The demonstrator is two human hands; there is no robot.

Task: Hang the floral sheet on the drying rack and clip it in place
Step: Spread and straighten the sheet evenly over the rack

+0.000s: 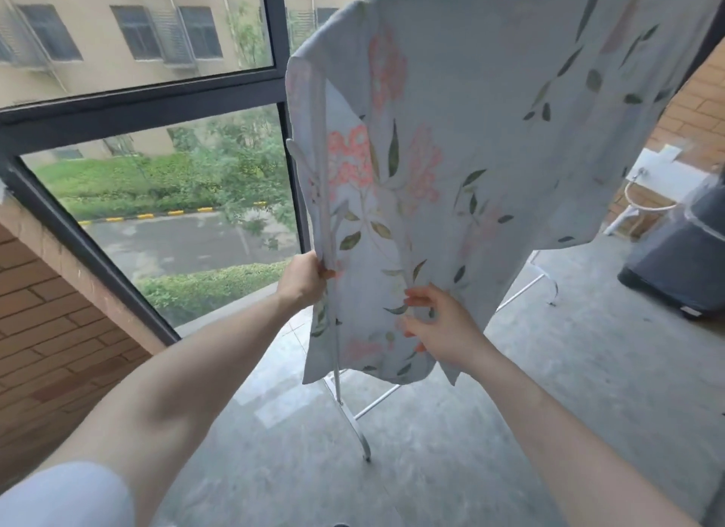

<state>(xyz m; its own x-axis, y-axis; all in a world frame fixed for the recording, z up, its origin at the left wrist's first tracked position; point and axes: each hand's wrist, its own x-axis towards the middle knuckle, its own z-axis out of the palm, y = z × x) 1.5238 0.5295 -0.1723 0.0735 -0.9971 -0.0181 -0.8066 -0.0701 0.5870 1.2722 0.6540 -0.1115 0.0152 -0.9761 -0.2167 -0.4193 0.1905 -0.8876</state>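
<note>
One floral sheet [470,142] already hangs over the top of one white drying rack [355,416]; step in hand looks like straightening, with clipping not yet done. Left hand [302,279] pinches the sheet's left edge beside the rack's upright; right hand [439,330], fingers spread, touches the cloth near its lower hem. No clips visible, so fetching one likely comes next.

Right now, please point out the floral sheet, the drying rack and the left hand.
floral sheet [490,142]: head view, middle of the hanging cloth.
drying rack [355,424]: head view, white leg below the sheet.
left hand [304,279]: head view, back of the hand at the sheet's edge.
</note>
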